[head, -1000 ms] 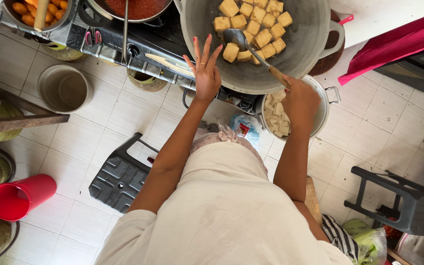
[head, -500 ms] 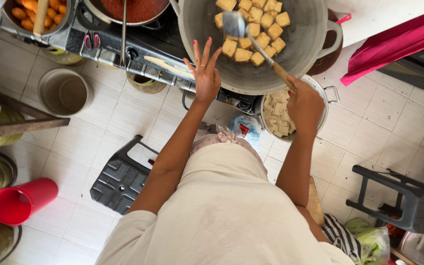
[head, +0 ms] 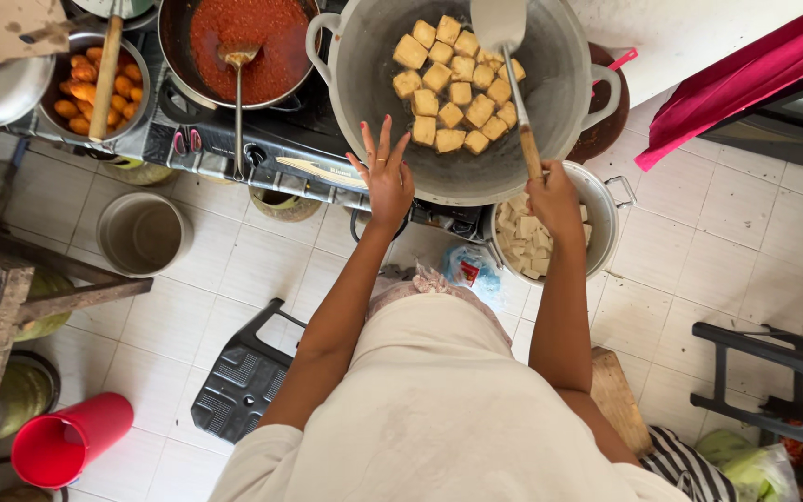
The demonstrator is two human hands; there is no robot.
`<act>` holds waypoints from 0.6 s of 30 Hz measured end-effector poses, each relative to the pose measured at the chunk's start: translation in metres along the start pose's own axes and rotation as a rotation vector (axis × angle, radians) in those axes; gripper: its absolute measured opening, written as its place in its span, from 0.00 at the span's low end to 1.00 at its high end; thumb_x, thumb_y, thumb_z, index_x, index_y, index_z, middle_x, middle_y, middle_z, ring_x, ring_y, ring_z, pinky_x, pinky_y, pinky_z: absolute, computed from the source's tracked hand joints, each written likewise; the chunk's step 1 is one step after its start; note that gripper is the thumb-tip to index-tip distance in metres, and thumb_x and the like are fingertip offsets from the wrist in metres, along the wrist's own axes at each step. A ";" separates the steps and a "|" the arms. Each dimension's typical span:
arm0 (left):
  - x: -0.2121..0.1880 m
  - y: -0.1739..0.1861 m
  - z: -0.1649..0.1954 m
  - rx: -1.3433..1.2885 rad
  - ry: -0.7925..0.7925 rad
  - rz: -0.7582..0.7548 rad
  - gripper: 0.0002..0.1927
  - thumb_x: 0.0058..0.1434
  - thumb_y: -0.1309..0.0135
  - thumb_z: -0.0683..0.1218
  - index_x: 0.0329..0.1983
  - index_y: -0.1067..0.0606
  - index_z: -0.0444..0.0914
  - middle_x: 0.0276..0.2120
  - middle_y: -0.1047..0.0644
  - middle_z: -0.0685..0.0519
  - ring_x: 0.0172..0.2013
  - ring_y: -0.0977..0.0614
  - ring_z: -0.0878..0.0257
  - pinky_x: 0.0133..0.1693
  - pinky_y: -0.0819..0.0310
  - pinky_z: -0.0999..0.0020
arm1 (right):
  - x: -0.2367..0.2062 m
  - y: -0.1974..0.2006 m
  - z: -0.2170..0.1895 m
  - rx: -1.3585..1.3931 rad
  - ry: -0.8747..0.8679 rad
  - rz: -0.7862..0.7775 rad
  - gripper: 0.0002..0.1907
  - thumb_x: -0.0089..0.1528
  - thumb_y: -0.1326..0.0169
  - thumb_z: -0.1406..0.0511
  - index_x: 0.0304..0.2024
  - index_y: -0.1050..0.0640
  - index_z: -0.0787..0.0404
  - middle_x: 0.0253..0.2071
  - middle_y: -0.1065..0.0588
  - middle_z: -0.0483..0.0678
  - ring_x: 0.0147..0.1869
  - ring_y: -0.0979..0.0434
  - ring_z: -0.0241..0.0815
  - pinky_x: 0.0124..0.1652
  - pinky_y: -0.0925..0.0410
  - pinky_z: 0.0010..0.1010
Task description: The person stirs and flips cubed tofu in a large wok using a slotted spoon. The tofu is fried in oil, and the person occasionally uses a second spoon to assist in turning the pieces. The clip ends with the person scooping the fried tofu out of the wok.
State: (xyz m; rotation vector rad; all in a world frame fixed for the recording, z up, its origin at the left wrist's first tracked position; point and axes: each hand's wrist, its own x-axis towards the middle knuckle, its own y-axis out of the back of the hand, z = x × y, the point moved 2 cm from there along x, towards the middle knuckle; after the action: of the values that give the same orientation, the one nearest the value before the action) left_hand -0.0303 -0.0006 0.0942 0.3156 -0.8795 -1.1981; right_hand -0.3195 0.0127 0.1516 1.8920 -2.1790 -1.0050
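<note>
One wok (head: 559, 139) holds about sixteen tofu cubes (head: 450, 90). The right hand (head: 552, 197) has its fingers closed around one spatula (head: 511, 65); the left hand (head: 385, 177) hovers near, five fingers spread.

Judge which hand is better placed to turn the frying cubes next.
Right, probably. The right hand already grips the wooden handle of the spatula, whose blade sits at the wok's far rim above the cubes. The left hand is empty, fingers spread, by the near rim.
</note>
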 end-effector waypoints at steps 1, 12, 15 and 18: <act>-0.001 0.000 0.000 -0.003 -0.004 0.001 0.28 0.60 0.50 0.33 0.64 0.25 0.43 0.77 0.44 0.55 0.78 0.56 0.42 0.66 0.79 0.21 | 0.003 -0.002 0.004 -0.038 0.036 0.045 0.20 0.62 0.49 0.67 0.57 0.30 0.66 0.38 0.22 0.61 0.38 0.19 0.56 0.39 0.27 0.44; 0.001 0.005 -0.003 -0.008 -0.012 0.015 0.28 0.61 0.51 0.32 0.64 0.25 0.43 0.77 0.44 0.54 0.78 0.56 0.41 0.64 0.80 0.18 | 0.006 -0.041 -0.009 -0.495 0.076 0.108 0.19 0.61 0.47 0.71 0.52 0.36 0.68 0.39 0.24 0.71 0.43 0.20 0.69 0.42 0.28 0.53; 0.002 0.005 -0.001 -0.007 -0.011 0.011 0.28 0.61 0.50 0.32 0.64 0.25 0.44 0.77 0.43 0.54 0.78 0.56 0.42 0.65 0.80 0.18 | 0.012 -0.056 -0.023 -0.531 0.169 0.169 0.17 0.60 0.47 0.73 0.49 0.36 0.70 0.39 0.24 0.71 0.45 0.22 0.72 0.44 0.31 0.56; 0.001 0.006 -0.001 -0.001 -0.014 0.014 0.28 0.61 0.50 0.33 0.64 0.25 0.44 0.77 0.44 0.54 0.78 0.56 0.42 0.65 0.80 0.18 | 0.016 -0.057 -0.028 -0.434 0.225 0.189 0.17 0.63 0.45 0.70 0.52 0.34 0.69 0.39 0.23 0.70 0.46 0.22 0.72 0.45 0.31 0.55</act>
State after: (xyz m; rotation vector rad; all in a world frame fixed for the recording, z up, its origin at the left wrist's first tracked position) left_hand -0.0255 0.0007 0.0978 0.2998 -0.8921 -1.1897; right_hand -0.2613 -0.0144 0.1383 1.4944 -1.7944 -1.0629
